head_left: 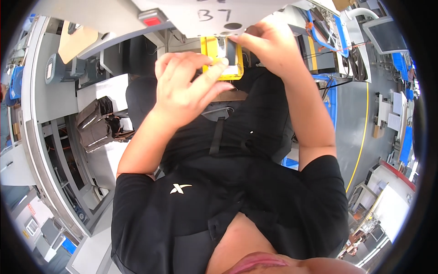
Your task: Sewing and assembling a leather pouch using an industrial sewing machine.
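A yellow rectangular fixture is in front of me, just below the overhanging white machine panel. Inside it lie a dark flat rectangular piece and something pale. My left hand is at the fixture's left side, its index finger reaching over onto the pale part and its thumb by the near edge. Its other fingers are curled. At the fixture's far right corner is my right hand, bent closed, with the thumb against the top of the dark piece. Its fingertips are partly hidden under the panel.
The white machine panel, with a red switch, hangs close above both hands. To the left are a grey motor-like unit and dark bags. A monitor and a yellow floor line are at right.
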`<state>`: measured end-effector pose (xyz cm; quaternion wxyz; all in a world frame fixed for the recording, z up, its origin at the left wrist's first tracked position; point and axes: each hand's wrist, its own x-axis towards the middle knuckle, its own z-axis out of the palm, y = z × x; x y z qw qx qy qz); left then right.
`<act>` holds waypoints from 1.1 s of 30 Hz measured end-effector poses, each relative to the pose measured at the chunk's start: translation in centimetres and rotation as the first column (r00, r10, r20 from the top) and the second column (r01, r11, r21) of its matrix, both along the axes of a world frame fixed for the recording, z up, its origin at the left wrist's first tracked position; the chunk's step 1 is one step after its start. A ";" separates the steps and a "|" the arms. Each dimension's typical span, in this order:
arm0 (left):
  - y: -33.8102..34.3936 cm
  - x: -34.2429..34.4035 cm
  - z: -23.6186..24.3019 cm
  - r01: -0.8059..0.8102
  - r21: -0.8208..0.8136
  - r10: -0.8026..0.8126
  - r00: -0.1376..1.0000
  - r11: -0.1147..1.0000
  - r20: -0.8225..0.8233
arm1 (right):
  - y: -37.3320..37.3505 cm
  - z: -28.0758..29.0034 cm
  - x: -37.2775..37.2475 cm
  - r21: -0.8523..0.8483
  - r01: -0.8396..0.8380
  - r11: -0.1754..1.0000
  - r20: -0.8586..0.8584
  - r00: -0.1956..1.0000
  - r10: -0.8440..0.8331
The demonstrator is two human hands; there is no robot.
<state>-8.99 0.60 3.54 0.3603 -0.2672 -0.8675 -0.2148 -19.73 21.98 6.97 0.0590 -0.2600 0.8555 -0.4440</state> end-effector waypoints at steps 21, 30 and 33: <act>-0.9 -2.4 2.0 0.051 -0.365 -0.016 0.995 0.930 0.098 | -1.5 -0.5 -1.5 0.080 -0.055 0.995 -0.178 0.982 0.069; -0.5 -2.6 2.3 0.023 -0.417 0.041 0.989 0.908 0.144 | -1.2 -1.5 -2.1 0.025 -0.169 0.985 -0.299 0.939 0.169; -0.8 -2.9 2.6 0.025 -0.406 0.060 0.979 0.914 0.196 | -2.1 -0.2 -2.4 -0.088 -0.250 0.964 -0.379 0.904 0.199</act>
